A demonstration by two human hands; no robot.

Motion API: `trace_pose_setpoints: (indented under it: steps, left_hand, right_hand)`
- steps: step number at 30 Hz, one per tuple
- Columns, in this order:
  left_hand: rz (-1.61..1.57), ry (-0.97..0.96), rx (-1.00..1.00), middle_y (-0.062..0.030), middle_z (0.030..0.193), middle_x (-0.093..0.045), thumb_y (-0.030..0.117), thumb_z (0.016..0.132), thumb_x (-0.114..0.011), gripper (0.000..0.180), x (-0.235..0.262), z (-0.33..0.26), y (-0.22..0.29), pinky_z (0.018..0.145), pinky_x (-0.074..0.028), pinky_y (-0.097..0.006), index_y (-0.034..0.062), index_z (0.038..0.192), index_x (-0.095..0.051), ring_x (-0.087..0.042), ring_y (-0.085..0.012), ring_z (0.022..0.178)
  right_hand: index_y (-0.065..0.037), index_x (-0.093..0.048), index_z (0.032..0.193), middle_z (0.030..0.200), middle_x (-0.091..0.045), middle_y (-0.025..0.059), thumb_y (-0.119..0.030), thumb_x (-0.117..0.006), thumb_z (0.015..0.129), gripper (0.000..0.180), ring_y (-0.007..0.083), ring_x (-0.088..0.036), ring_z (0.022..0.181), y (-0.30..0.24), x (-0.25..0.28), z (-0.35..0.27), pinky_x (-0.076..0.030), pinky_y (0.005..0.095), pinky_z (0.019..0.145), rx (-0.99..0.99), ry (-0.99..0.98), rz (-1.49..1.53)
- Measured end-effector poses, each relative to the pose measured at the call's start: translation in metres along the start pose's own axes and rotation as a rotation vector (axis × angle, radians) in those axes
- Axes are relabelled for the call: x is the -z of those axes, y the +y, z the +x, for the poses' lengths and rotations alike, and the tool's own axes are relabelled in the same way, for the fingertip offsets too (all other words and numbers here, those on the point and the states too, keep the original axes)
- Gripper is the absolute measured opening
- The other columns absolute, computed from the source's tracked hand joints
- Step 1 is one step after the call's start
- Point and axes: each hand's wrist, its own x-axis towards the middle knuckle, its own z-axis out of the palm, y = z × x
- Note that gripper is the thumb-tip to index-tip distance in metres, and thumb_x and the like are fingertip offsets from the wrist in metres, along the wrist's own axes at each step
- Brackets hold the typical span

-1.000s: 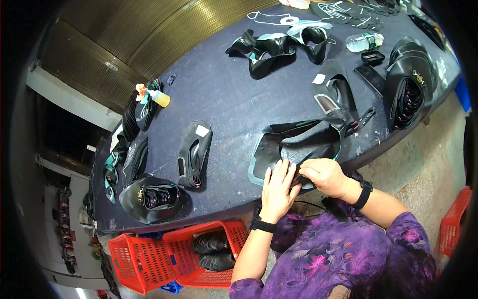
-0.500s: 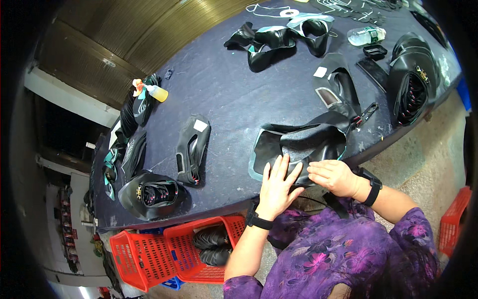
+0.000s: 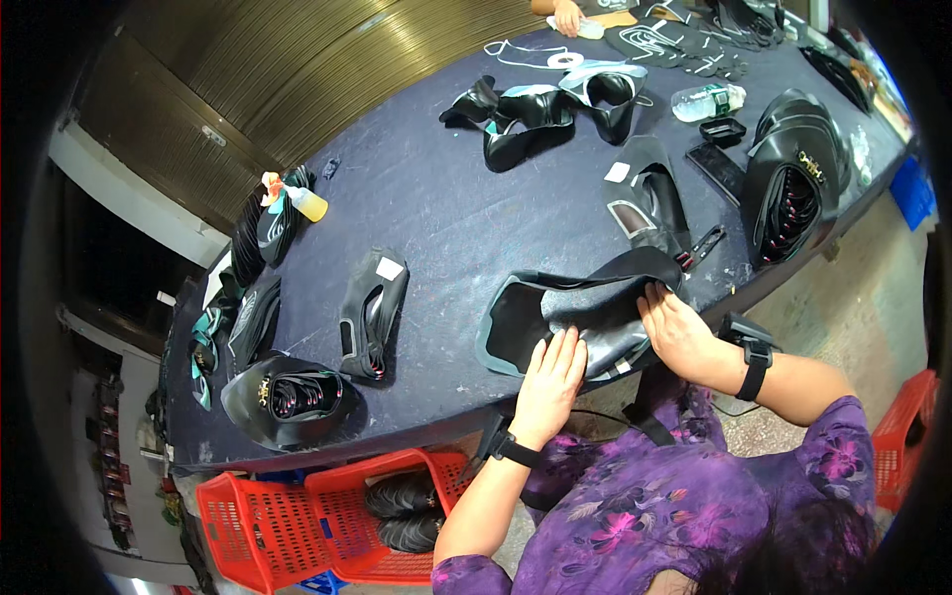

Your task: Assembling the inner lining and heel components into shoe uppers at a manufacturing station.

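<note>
A black neoprene shoe upper with a grey edge (image 3: 570,307) lies flat near the front edge of the dark blue table (image 3: 446,208). My left hand (image 3: 550,382) presses flat on its lower middle, fingers together and straight. My right hand (image 3: 674,327) rests on the piece's right end, fingers curled over its rim by the opening. Both wrists wear black bands. My purple flowered sleeves come in from below.
Stacks of black shoe uppers (image 3: 793,178) stand right, more pieces (image 3: 372,312) and a pile (image 3: 288,397) left. A yellow glue bottle (image 3: 307,203), a water bottle (image 3: 709,99), scissors (image 3: 699,248). Red baskets (image 3: 297,526) sit under the table. Another person's hand (image 3: 567,15) works far off.
The camera view has shifted a little. My right hand moved from the middle of the piece to its right end; my left hand slid lower and flattened on it.
</note>
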Motion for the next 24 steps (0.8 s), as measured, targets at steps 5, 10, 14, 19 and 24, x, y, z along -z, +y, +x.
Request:
trace_pose_setpoints:
  steps: [5,10,14,19,24]
  left_hand:
    - [-0.028,0.113,-0.022,-0.0171,0.122,-0.041,0.004,0.068,-0.049,0.052,0.001,-0.001,0.002,0.096,-0.028,-0.041,0.0172,0.118,-0.045,-0.039,-0.0283,0.113]
    - [-0.097,0.186,-0.079,-0.0136,0.113,-0.050,0.002,0.067,-0.046,0.042,0.006,-0.002,-0.006,0.094,-0.032,-0.041,0.0130,0.107,-0.053,-0.046,-0.0262,0.108]
    - [-0.167,0.209,-0.059,-0.0129,0.114,-0.050,0.003,0.069,-0.047,0.040,0.001,-0.006,-0.011,0.094,-0.032,-0.040,0.0105,0.107,-0.053,-0.045,-0.0259,0.110]
    - [-0.184,0.214,-0.038,-0.0135,0.116,-0.048,0.004,0.069,-0.049,0.039,0.001,-0.009,-0.008,0.095,-0.031,-0.039,0.0091,0.108,-0.053,-0.043,-0.0256,0.111]
    - [-0.198,0.272,-0.062,-0.0128,0.109,-0.053,0.003,0.068,-0.050,0.036,0.005,-0.009,-0.013,0.092,-0.035,-0.039,0.0060,0.104,-0.053,-0.049,-0.0259,0.105]
  right_hand:
    - [0.012,-0.044,0.110,0.110,-0.047,0.0275,-0.019,-0.040,0.075,0.047,0.0333,-0.047,0.104,0.009,0.002,-0.003,-0.033,0.0385,0.092,0.114,-0.046,-0.079]
    - [0.011,-0.048,0.106,0.104,-0.051,0.0294,-0.018,-0.046,0.071,0.046,0.0331,-0.054,0.093,0.025,0.003,-0.003,-0.043,0.0337,0.079,0.145,-0.143,0.276]
    - [0.008,-0.048,0.107,0.109,-0.050,0.0226,-0.015,-0.049,0.067,0.046,0.0304,-0.050,0.100,0.030,-0.003,-0.016,-0.041,0.0334,0.085,0.238,0.017,0.143]
    - [0.002,-0.053,0.097,0.095,-0.055,0.0125,-0.014,-0.051,0.065,0.036,0.0230,-0.053,0.084,0.046,-0.002,-0.013,-0.045,0.0302,0.074,0.279,0.255,0.331]
    - [-0.004,-0.055,0.087,0.077,-0.055,0.0045,-0.014,-0.052,0.064,0.025,0.0182,-0.053,0.072,0.056,0.006,-0.005,-0.046,0.0279,0.061,0.305,0.355,0.460]
